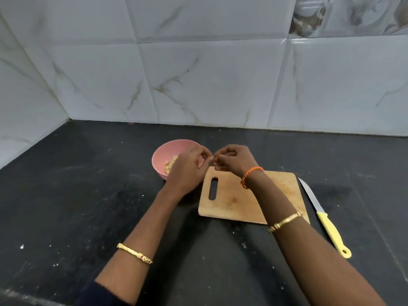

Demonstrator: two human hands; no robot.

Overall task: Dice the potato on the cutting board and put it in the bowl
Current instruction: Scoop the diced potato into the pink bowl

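Two bare hands meet above a black stone counter (pixel 88 206), fingertips touching each other at the far left corner of one wooden cutting board (pixel 234 199); the left hand (pixel 187 168) has its fingers curled, and so does the right hand (pixel 234 161), though whether either pinches anything is too small to tell; one pink bowl (pixel 164 154) sits just beside the board's far left corner, partly hidden by the left hand, holding several pale diced potato pieces (pixel 171 165), too covered to count; the board has one oblong handle slot and its visible surface is bare, with the right forearm crossing over it; one knife (pixel 324 217) with a yellow handle lies flat on the counter just right of the board, blade pointing away; three bracelets show, one gold bangle (pixel 134 253) on the left forearm, one gold on the right, and one orange thread band (pixel 250 175) at the right wrist; marbled white wall tiles (pixel 209 80) rise behind.
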